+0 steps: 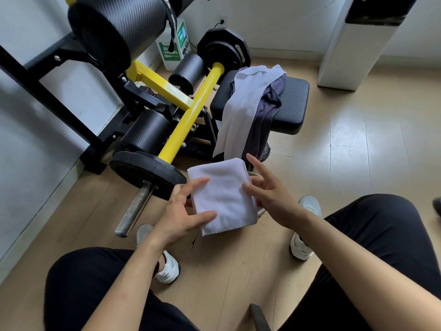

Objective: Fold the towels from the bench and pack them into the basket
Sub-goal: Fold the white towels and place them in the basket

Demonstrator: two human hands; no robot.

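— While the folded towel hangs in mid-air just in front of the bench, on the person's side of it, what could spoil it?

— The hold is light. The left hand pinches the towel's left edge, with thumb and forefinger on top and the other fingers curled beneath. The right hand grips nothing: its fingers are spread and nearly straight, and only the thumb tip touches the right edge. I judge that a tilt or a quick swing would let the layers slide and the fold fall open.

— And if it drops?

— It lands on the wooden floor in front of the bench and needs refolding.

— Where does it go?

— I cannot make out the basket. Something pale peeks out under the towel, too hidden to name. Reaching for it blind is a second risk.

— What else is on the bench?

— A pale towel and a dark towel lie draped over its black pad, their ends trailing off the near edge. A brush from an arm could drag them down.

— The room?

— Left of the bench stand a yellow bar and a black weight plate, and beyond the bench to its right is a white column by the wall
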